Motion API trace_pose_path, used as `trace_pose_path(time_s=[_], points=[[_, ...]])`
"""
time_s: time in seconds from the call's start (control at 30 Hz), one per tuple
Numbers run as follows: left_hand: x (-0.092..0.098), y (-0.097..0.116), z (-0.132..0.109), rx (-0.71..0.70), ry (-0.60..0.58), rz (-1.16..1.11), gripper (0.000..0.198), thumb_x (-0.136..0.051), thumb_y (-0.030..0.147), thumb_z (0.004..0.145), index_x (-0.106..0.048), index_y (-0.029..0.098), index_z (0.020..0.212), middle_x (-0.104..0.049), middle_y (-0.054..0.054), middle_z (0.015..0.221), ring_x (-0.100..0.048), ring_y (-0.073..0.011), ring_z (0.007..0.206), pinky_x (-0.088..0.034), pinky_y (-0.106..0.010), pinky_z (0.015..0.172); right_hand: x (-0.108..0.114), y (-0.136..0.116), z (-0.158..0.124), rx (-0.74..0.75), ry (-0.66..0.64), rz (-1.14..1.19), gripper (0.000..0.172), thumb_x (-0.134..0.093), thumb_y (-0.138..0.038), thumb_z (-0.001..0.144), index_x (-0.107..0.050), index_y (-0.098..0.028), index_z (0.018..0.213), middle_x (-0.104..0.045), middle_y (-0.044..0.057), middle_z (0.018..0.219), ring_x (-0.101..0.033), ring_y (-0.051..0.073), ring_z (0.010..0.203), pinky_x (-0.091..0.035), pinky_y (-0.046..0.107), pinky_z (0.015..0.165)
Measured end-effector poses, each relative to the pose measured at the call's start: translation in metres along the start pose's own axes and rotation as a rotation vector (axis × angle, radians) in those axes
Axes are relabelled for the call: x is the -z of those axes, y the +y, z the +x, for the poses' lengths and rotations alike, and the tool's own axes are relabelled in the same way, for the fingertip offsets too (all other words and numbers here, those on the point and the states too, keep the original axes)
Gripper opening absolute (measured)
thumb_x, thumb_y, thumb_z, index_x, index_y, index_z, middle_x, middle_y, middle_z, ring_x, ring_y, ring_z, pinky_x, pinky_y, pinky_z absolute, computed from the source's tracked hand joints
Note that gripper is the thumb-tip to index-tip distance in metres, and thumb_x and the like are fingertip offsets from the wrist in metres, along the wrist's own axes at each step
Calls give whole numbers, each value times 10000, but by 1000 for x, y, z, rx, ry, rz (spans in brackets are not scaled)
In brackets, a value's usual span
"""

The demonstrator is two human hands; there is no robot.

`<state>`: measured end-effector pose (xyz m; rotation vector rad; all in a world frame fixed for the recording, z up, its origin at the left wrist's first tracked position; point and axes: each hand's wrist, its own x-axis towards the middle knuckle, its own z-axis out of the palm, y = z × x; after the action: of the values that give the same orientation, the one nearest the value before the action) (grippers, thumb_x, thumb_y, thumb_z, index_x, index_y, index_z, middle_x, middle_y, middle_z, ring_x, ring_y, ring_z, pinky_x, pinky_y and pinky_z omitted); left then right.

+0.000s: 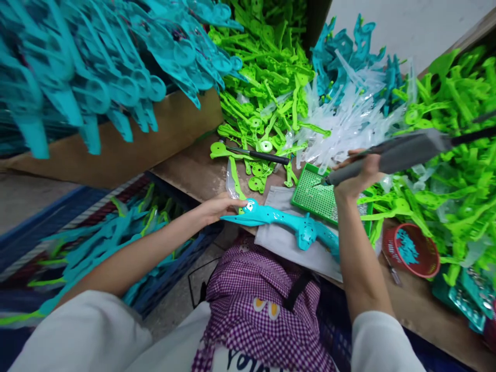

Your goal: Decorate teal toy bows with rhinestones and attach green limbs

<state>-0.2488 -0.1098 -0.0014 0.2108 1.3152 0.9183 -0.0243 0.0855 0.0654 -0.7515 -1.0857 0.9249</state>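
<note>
My left hand [219, 205] rests its closed fingers on the head end of a teal plastic toy piece [287, 226] that lies on a grey cloth [279, 242] at the table's front edge. My right hand [358, 175] is wrapped round a grey powered screwdriver [395, 155]. Its tip hangs over a green perforated tray [315, 194], to the right of the teal piece.
Heaps of green [267, 77], clear [349, 124] and teal [96, 62] plastic parts crowd the table. A black-handled tool [259, 154] lies among the green parts. A red basket [411, 250] stands at the right. A blue crate [116, 243] of parts stands lower left.
</note>
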Motion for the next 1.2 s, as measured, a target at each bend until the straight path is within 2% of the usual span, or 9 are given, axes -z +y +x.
trace_pose_path(time_s=[0.07,0.17,0.27,0.33,0.47,0.67,0.83,1.03,1.2], points=[[-1,-1,0,7,3,-14,380,-881,263,529,-720,107,837,-743,-76,791,-674,-169,644,-554,-264,605,-7,-20,-19,-11,-33,75,462,-476,-662,730,-595,-218,677,-463,-51,457,-469,102,349,-342,235,320],[-4,-1,0,-2,13,-31,328,-868,219,545,-714,119,817,-730,-60,715,-663,-165,611,-543,-259,586,-28,-37,-65,-64,-212,163,500,-426,-705,749,-597,-236,721,-474,-47,477,-500,120,363,-326,238,307],[-6,-1,-1,-14,5,-21,300,-850,211,571,-709,121,821,-732,-64,728,-658,-155,602,-537,-252,580,-53,-34,-106,-151,-382,170,474,-517,-699,704,-584,-231,739,-507,-42,524,-528,129,383,-396,263,343],[-7,-2,-1,-45,-11,-15,310,-838,209,582,-706,119,847,-738,-71,773,-663,-154,617,-542,-259,594,-65,-29,-120,-194,-423,180,471,-535,-694,695,-581,-229,750,-500,-42,518,-540,137,402,-419,274,371],[-7,-4,0,-123,21,-14,328,-823,166,571,-690,117,867,-732,-63,784,-671,-156,652,-550,-274,633,-77,-22,-123,-222,-469,178,486,-531,-709,686,-581,-230,755,-478,-51,498,-538,136,418,-421,278,404],[-9,-3,-1,-92,-12,-72,297,-792,111,598,-702,143,880,-739,-67,816,-678,-158,685,-562,-290,682,-81,-18,-126,-170,-472,170,404,-561,-622,734,-596,-220,730,-507,-49,501,-518,116,405,-425,265,416],[-12,-1,-5,-128,15,-105,321,-794,71,584,-714,158,882,-733,-38,758,-671,-156,685,-565,-280,684,-82,-13,-129,-153,-449,172,347,-577,-563,750,-614,-218,730,-565,-28,590,-560,119,452,-443,261,426],[-11,-3,-1,-130,1,-91,323,-800,81,587,-717,165,888,-735,-45,789,-671,-157,686,-566,-303,705,-79,-14,-128,-168,-470,77,447,-526,-669,722,-598,-228,748,-493,-47,511,-558,139,444,-457,286,442],[-10,-3,0,-121,33,-52,334,-793,85,584,-705,154,899,-727,-24,744,-654,-139,635,-549,-260,634,-81,-11,-130,-145,-455,81,421,-561,-644,720,-604,-226,738,-543,-38,552,-565,130,444,-457,275,433]])
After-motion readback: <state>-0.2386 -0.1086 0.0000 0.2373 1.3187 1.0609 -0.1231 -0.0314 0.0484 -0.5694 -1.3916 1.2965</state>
